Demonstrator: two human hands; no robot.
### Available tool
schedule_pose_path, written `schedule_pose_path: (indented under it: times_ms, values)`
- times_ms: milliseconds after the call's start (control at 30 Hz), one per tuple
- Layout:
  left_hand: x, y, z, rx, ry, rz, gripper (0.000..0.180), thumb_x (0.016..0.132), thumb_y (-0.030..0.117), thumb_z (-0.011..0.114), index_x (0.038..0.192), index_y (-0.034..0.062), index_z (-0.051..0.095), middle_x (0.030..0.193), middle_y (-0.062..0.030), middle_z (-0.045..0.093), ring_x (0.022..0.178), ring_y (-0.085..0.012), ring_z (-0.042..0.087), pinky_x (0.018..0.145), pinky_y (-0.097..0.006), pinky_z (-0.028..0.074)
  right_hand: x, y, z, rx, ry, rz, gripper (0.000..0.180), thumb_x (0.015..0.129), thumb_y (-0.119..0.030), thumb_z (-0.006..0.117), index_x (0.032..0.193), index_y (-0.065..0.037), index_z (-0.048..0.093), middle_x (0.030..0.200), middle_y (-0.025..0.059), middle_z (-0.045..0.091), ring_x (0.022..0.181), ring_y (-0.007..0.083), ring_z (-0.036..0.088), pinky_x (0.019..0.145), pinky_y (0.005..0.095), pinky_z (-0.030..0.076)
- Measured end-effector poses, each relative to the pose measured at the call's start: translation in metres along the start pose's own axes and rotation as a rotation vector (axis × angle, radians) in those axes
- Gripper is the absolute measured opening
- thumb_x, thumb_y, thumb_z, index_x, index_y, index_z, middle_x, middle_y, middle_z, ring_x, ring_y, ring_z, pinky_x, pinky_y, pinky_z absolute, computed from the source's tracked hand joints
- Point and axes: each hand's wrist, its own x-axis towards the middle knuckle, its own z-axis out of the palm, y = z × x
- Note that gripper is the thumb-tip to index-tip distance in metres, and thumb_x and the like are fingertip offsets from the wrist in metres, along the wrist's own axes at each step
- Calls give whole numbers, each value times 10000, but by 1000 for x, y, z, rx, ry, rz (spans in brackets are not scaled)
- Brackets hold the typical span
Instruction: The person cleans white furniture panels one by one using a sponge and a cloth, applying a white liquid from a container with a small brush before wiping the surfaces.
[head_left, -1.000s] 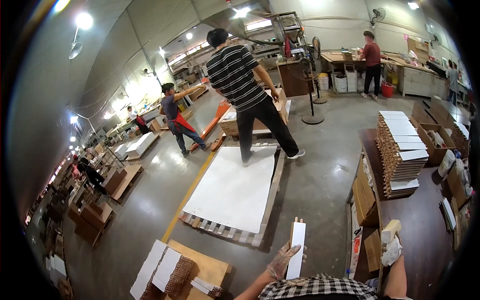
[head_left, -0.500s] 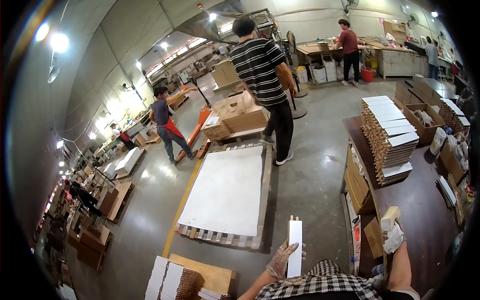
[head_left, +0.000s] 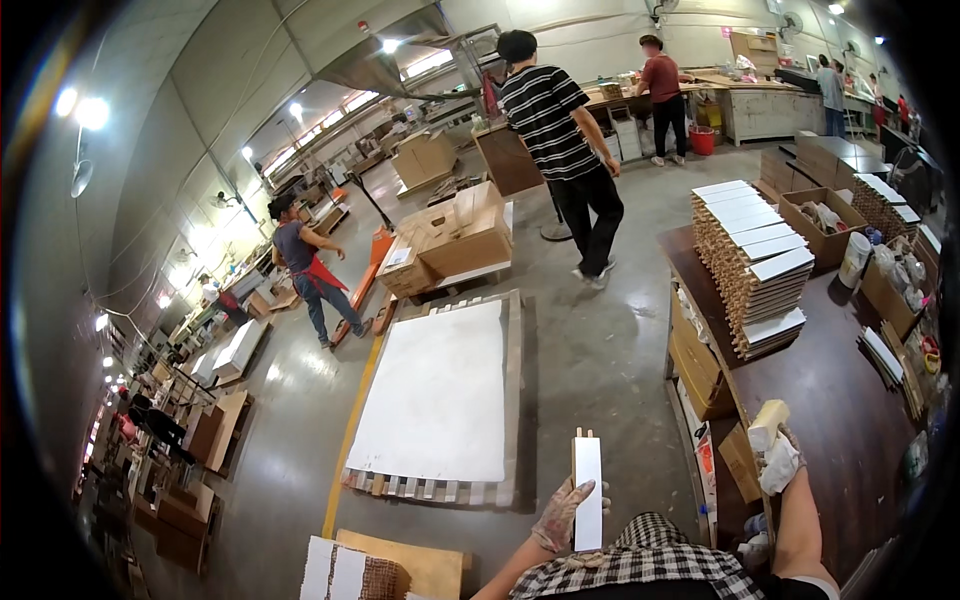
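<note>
Left hand, gloved, clamps the lower end of a narrow white panel, fingers wrapped round its left edge; panel stands upright, low in the view just ahead of the person's checked shirt. Two small wooden tabs stick out of the panel's top. Right hand, also gloved, is closed round a pale wooden block, block poking up above the fist, held over the near edge of a dark brown workbench on the right.

On that bench, a tall stack of white-topped panels, well apart from the right hand. Open cardboard boxes behind the stack. Brown boxes tucked along the bench's left side.

On the floor ahead of the white panel, a pallet covered by a large white sheet. Beyond it a load of cardboard cartons, an orange pallet jack beside them, a person in a red apron at its handle. A person in a striped shirt stands just past the cartons, back turned. Lower left, a wooden board with white sheets.
</note>
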Motion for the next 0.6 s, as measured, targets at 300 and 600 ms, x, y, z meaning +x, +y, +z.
schedule_pose_path:
  times_ms: [300,600]
  values:
    - [-7,-5,3,24,20,23,301,951,162,477,1200,0,430,1025,-143,567,830,-193,597,727,-327,551,1,0,-4,0,-6,-5,457,817,-465,602,1091,-100,572,857,129,647,641,291,626,516,429,525]
    - [-17,-13,1,-20,28,26,334,940,172,513,1239,47,433,965,-106,598,803,-184,625,687,-316,564,5,-3,2,10,-18,-11,460,813,-453,614,1097,-93,568,863,133,648,647,293,629,525,429,531]
